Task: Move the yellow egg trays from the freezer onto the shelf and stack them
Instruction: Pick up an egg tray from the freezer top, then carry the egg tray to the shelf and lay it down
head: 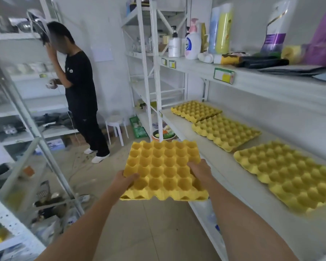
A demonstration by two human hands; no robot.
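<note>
Head view: both hands carry one yellow egg tray (164, 170) level, in the aisle just left of the white shelf (205, 147). Left hand (125, 180) clamps the tray's near-left edge; right hand (200, 169) clamps its right edge. On the shelf lie more trays: far tray (196, 110), middle tray (226, 132), near trays (290, 174), overlapping.
</note>
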